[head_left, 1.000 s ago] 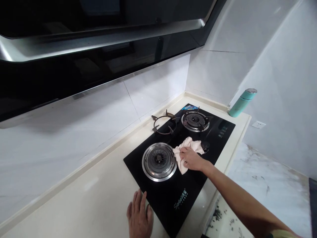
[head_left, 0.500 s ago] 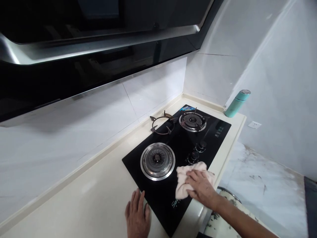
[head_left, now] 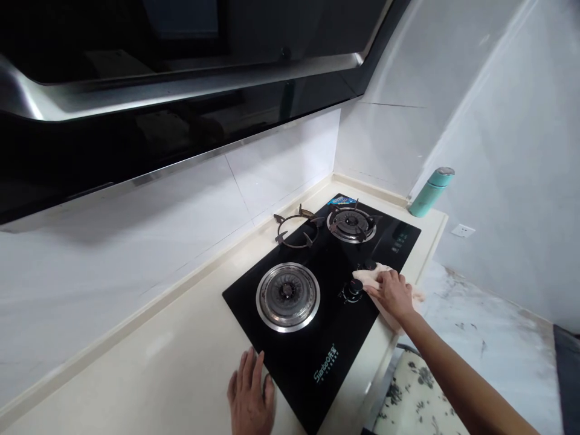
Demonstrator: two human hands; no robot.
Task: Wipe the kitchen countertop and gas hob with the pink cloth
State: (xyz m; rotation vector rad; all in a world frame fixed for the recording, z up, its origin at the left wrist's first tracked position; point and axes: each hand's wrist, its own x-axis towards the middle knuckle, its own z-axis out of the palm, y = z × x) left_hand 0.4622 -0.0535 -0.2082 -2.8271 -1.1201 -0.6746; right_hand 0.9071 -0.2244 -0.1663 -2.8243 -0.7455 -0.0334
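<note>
A black glass gas hob (head_left: 317, 356) is set into a cream counter (head_left: 172, 374). My right hand (head_left: 394, 293) presses a pale pink cloth (head_left: 369, 277) on the hob's right front edge, beside the control knobs (head_left: 353, 289). Its fingers lie curled over the cloth. My left hand (head_left: 251, 396) rests flat on the counter with fingers spread, its fingertips touching the hob's near left corner. The near burner (head_left: 287, 296) has no pan support on it. A loose pan support (head_left: 294, 229) lies at the hob's back edge, next to the far burner (head_left: 351, 223).
A large black and steel range hood (head_left: 181, 90) overhangs the hob at head height. A teal flask (head_left: 430, 192) stands at the counter's far right corner. White tiled walls close the back and right. A patterned cushion (head_left: 412, 399) shows below the counter edge.
My right hand drew the cloth from beside the near burner toward the front of the hob, then moved it right to the edge by the knobs. My left hand stayed put.
</note>
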